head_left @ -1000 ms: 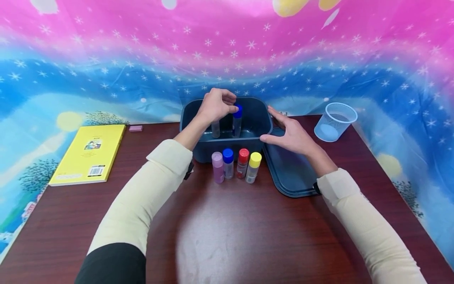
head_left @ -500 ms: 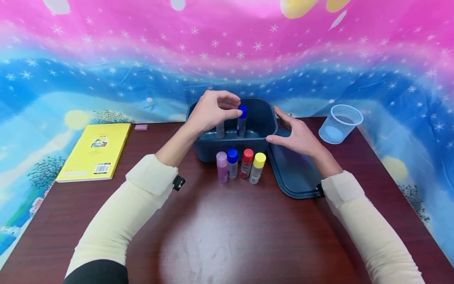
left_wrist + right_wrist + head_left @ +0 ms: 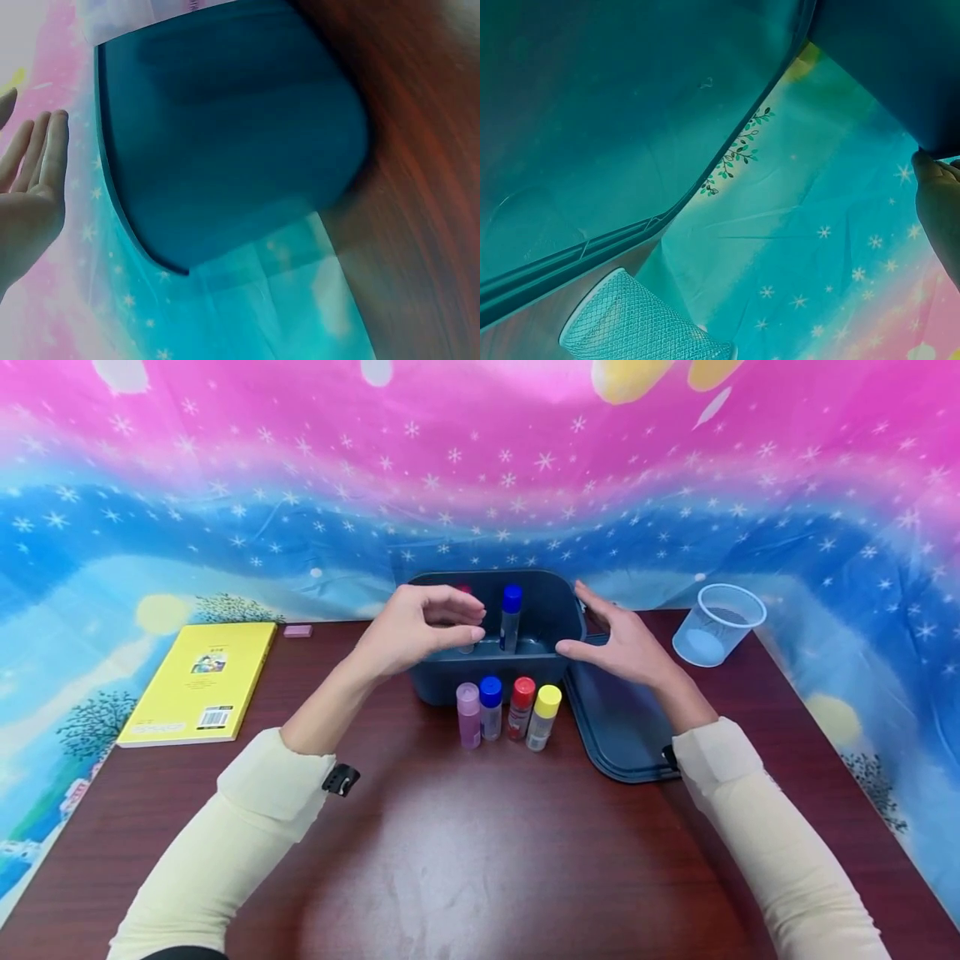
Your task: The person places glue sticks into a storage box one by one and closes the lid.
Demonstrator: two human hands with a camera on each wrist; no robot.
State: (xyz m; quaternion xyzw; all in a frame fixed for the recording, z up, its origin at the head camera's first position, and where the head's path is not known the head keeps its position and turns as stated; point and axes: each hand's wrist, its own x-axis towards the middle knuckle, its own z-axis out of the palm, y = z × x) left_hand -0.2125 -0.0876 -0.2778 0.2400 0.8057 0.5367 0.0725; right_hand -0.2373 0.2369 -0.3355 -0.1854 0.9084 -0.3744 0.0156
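My left hand hovers over the left front rim of a dark blue plastic bin, fingers extended and holding nothing. Its straight fingers also show at the edge of the left wrist view, apart from the bin. Inside the bin a blue-capped glue stick stands upright. Another with a red cap is partly hidden behind my left hand. My right hand rests at the bin's right side, thumb at the front corner and fingers toward the back. In the right wrist view a fingertip meets the bin's corner.
Before the bin stand purple, blue, red and yellow-capped glue sticks. A dark lid lies right of the bin. Farther right is a mesh cup. A yellow book and pink eraser lie left.
My left hand has let go of the blue-capped glue stick in the bin and drawn back to the left and toward me. The right hand stays at the bin's side.
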